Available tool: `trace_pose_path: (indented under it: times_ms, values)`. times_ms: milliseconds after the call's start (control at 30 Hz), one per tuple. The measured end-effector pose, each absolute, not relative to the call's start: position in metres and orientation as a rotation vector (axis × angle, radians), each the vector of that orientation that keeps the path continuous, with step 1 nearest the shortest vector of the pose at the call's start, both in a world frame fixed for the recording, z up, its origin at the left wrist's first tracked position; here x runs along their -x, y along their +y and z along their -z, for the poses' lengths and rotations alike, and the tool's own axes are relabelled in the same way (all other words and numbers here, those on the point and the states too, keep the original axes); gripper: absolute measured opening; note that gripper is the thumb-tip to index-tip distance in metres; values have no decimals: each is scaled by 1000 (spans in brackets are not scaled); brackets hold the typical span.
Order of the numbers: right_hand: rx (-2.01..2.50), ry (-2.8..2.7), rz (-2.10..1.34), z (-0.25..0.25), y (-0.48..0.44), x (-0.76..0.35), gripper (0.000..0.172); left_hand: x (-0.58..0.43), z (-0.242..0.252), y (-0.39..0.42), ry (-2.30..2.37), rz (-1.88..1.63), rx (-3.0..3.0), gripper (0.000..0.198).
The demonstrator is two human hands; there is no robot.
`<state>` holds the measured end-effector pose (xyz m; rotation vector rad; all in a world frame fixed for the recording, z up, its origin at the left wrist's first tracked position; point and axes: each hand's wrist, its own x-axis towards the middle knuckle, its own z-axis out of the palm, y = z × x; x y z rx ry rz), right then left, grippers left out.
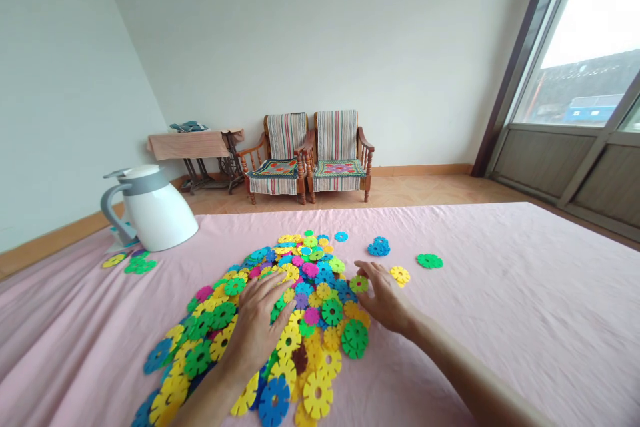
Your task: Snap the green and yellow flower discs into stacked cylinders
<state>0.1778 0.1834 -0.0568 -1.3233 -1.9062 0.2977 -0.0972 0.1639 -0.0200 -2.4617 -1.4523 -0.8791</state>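
Note:
Colourful notched plastic discs lie in a wide heap on the pink cloth, among them a large blue disc (274,401) at the front and a green disc (332,311) near the middle. My left hand (263,310) rests over the left part of the heap, fingers spread, covering some discs. At the heap's right edge is my right hand (383,297), its fingers apart and curved beside a lime green disc (359,283). Neither hand visibly grips a disc. Right of my right hand lies a yellow disc (399,275).
A white and grey jug (163,213) stands at the table's left, with a few discs in front. Small blue discs (379,247) and a green pair (430,260) lie beyond the heap. Two wooden chairs (338,170) stand by the wall.

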Motion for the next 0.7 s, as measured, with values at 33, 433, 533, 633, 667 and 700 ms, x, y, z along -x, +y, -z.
trace_pose_path:
  times_ms: [33, 433, 533, 633, 667, 700]
  values:
    - [1321, -1881, -306, 57, 183, -177, 52, 95, 19, 163, -1443, 899, 2476, 28]
    - [1106, -1837, -347, 39, 120, -159, 72, 1, -9, 129, -1726, 1178, 2921, 30]
    - [1109, -1775, -324, 45, 114, -157, 75, -10, -7, 136, -1878, 1071, 2996, 29]
    - [1096, -1724, -330, 53, 114, -155, 75, -13, -1, 141, -2016, 1115, 3013, 31]
    - [1092, -1706, -332, 54, 114, -155, 75, -14, 1, 142, -2024, 1147, 3041, 29]
    - [1089, -1688, -333, 56, 115, -154, 75, -14, 2, 143, -2017, 1176, 3081, 28]
